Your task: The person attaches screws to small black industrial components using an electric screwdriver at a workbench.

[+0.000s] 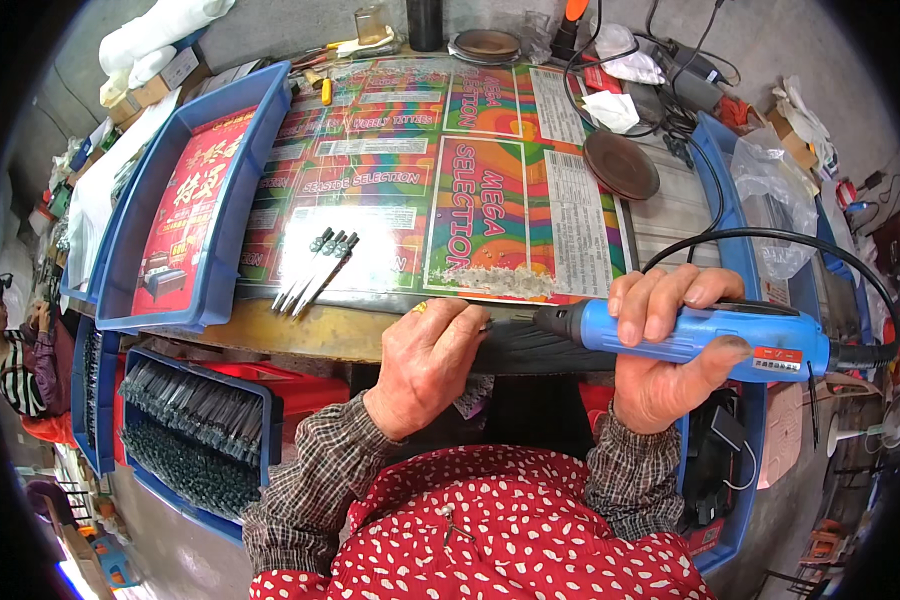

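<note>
A cylindrical blue plastic power tool with a black nose and black cable [740, 335] is held in the right hand [670, 345], its grip wrapped round the body at the right of the frame. The thin metal bit is pointed toward the left hand [430, 350], where the fingers are drawn together in a narrow pinch near the centre; a small dark piece [487, 325] is shown at the fingertips (too much is covered for its shape to be told). A gap is seen between bit and fingertips.

The work is judged to be mid-run: one piece is being handled, and a small group of slim, pale-shafted rods with dark ends [324, 276] is laid left of centre on the brown-edged counter [360, 335]. Whether those rods are finished or waiting cannot be told. Much stock is seemingly left.

As counted, there are one tool, one pinched piece and about four loose rods. Two dense bunches, too many to count singly, are held in one deep blue plastic tray [270, 410] at the lower left: one greyish [195, 405], one dark green [185, 465]. Two round brown dishes, one at upper centre [485, 44] and one at upper right [621, 165], are also seen.
</note>
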Action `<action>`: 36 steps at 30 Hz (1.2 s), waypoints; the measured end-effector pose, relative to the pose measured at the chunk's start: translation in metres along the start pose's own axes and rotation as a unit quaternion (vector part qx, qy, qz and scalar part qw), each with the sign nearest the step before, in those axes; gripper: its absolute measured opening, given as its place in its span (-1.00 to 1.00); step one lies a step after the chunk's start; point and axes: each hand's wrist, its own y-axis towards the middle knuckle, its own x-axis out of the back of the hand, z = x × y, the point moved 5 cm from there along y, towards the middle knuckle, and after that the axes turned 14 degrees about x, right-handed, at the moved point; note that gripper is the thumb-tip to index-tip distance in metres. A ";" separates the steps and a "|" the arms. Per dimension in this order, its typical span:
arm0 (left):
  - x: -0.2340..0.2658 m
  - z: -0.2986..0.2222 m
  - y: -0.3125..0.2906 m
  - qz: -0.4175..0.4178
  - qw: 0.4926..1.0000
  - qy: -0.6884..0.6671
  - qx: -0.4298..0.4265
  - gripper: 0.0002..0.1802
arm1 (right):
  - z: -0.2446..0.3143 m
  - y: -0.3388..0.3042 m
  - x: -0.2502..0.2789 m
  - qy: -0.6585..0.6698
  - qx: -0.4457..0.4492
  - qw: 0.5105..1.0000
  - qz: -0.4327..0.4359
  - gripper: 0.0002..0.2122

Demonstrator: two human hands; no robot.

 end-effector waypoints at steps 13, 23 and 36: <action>0.007 0.002 -0.011 0.099 0.957 -0.148 0.231 -0.79 | 0.004 0.001 -0.006 0.007 0.009 0.999 0.033 -0.54; 0.007 0.008 -0.041 0.126 0.855 -0.319 0.388 -0.83 | 0.005 -0.001 -0.015 0.031 -0.010 0.997 0.070 -0.54; -0.001 0.010 -0.071 0.105 0.726 -0.476 0.485 -0.85 | 0.005 -0.011 -0.030 0.072 -0.030 0.993 0.093 -0.57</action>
